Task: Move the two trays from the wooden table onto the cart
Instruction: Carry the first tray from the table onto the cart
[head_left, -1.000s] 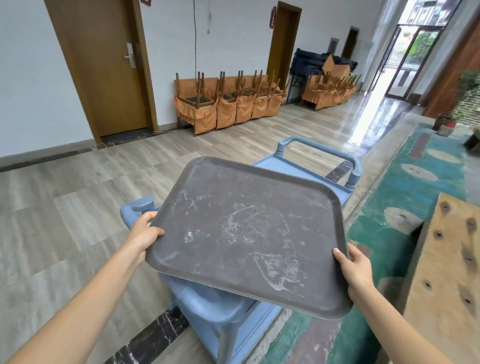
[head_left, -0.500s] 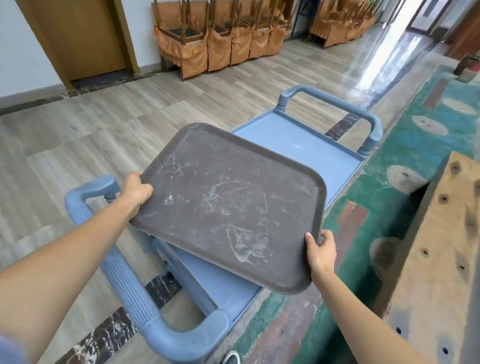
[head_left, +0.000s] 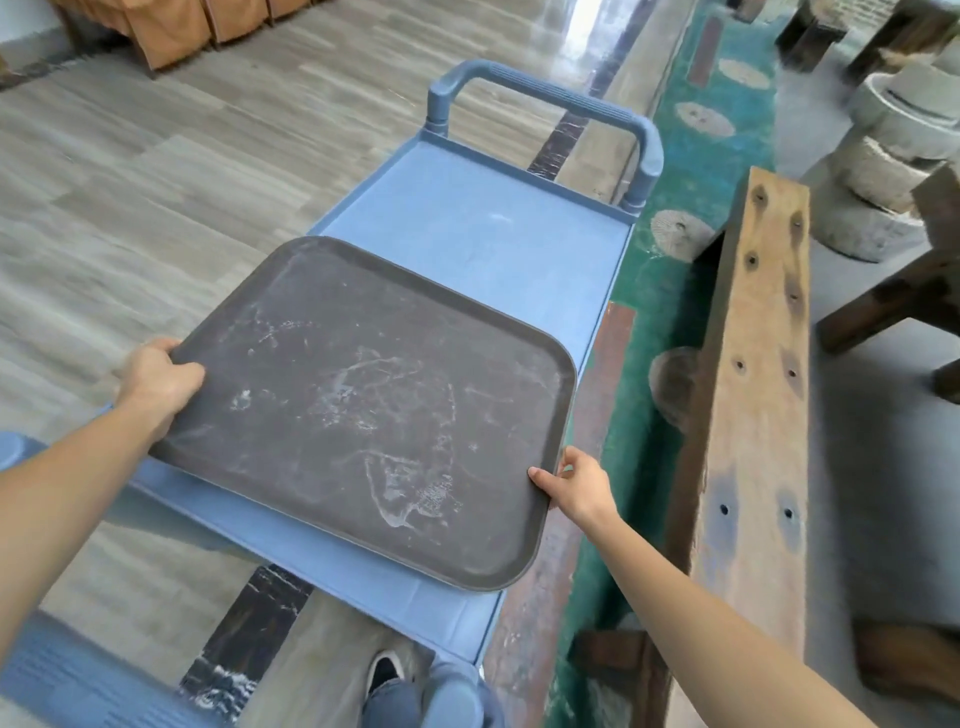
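A dark grey scuffed tray (head_left: 363, 405) lies low over the near half of the blue cart (head_left: 483, 234), its near corner past the cart's front rim. My left hand (head_left: 156, 382) grips the tray's left edge. My right hand (head_left: 576, 486) grips its right edge, thumb on top. I cannot tell whether the tray touches the cart's top. No second tray is in view.
The cart's far handle (head_left: 545, 119) rises at the back; its near handle (head_left: 67, 670) is at the bottom left. A wooden bench (head_left: 753, 395) runs along the right. Stone pieces (head_left: 883, 171) stand beyond it. My shoe (head_left: 384, 675) shows below the cart.
The tray has come down and flattened over the cart's top. My view has tilted downward, and both hands have kept their grip.
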